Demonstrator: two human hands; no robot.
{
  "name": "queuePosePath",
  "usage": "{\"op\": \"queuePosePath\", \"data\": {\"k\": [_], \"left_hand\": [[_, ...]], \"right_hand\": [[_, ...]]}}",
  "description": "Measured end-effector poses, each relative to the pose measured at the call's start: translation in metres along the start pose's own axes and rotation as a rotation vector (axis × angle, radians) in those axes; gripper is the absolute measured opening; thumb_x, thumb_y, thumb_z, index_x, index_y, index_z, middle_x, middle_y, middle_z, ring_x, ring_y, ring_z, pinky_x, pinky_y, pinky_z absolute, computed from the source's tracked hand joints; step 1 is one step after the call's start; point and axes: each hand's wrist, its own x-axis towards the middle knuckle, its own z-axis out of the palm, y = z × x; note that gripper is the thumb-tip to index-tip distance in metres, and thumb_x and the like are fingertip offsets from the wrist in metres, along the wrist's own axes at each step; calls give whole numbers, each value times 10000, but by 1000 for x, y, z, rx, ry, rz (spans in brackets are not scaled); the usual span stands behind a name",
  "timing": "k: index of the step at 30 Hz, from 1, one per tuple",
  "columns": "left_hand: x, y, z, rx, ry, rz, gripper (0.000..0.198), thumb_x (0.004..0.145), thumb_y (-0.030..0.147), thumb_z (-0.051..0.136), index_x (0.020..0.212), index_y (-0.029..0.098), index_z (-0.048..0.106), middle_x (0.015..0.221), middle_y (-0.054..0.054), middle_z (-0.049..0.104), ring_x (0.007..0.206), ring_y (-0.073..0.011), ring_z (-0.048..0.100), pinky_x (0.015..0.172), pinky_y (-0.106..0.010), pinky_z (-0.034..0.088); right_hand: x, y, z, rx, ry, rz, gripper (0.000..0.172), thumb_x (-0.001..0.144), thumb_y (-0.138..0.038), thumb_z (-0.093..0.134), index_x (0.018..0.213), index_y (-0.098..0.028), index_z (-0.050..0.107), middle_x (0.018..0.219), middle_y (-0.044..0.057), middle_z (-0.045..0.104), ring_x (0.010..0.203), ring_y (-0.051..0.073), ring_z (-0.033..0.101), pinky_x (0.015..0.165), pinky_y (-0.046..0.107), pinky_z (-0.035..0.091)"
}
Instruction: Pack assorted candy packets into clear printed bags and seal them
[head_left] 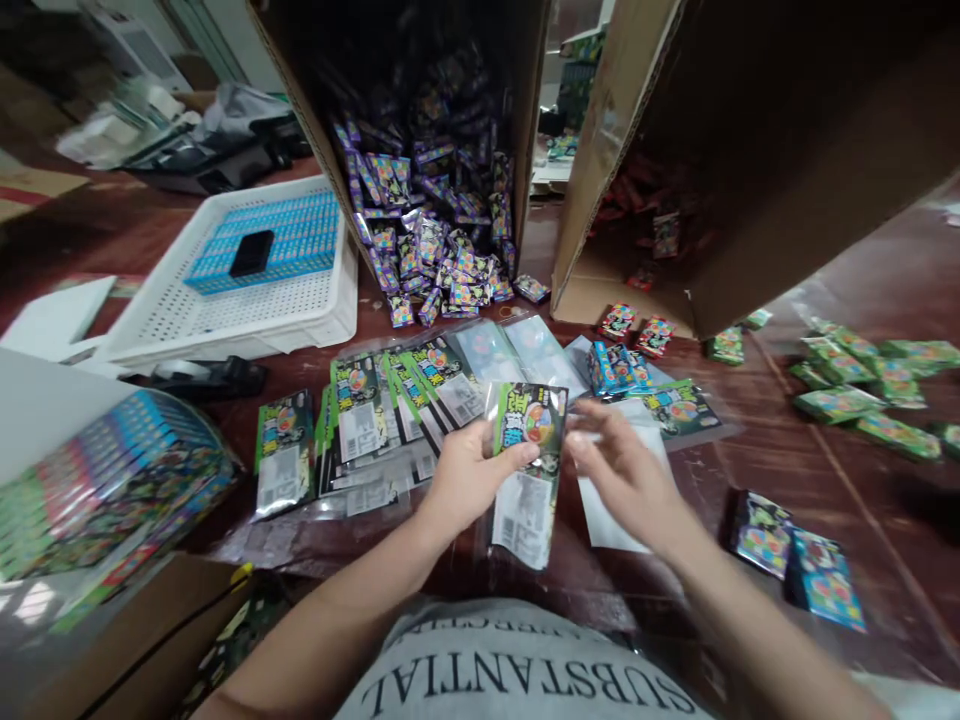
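Note:
My left hand [476,475] grips a clear plastic packet [525,510] printed in black and green, its thumb lying across the front. Just right of the packet is my right hand [626,475], its fingers bent and apart. Whether a fingertip touches the packet's edge cannot be made out. Under and beyond the right hand lie a pale sheet [611,510] and another black-green packet [679,408]. Similar packets [364,410] are fanned out in an overlapping pile to the left, with a fuller one [285,450] at the pile's end.
Purple sachets [450,255] spill from a cardboard box [307,110]; a second box [630,130] holds red ones. Blue packs [619,368], green packs [840,375] and two dark and blue packs [825,580] lie rightward. A white basket [292,310] carries blue boxes and a phone [253,253].

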Motion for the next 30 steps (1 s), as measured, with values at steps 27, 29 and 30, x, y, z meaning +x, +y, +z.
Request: {"op": "queuePosePath", "data": {"k": [27, 29, 30], "left_hand": [[238, 65, -52, 1420, 254, 497, 522, 910, 75, 421, 1395, 173, 587, 1351, -222, 591, 1332, -418, 427, 1074, -586, 303], [249, 66, -56, 1434, 196, 511, 539, 901, 57, 409, 1391, 177, 599, 1261, -225, 637, 1305, -411, 457, 1080, -586, 280], [251, 68, -58, 1445, 178, 518, 554, 898, 59, 413, 1414, 177, 581, 1248, -227, 638, 1296, -411, 464, 1083, -585, 270]], "right_hand": [[135, 96, -78, -852, -382, -189, 1009, 770, -386, 773, 1606, -178, 247, 1583, 210, 408, 1440, 430, 377, 1108, 601, 402], [141, 96, -76, -844, -385, -180, 974, 767, -376, 773, 1593, -190, 291, 1514, 214, 485, 1385, 437, 439, 1078, 598, 428], [141, 95, -76, -816, -366, -189, 957, 776, -378, 768, 1589, -196, 298, 1482, 211, 510, 1359, 428, 465, 1071, 591, 436]]}}
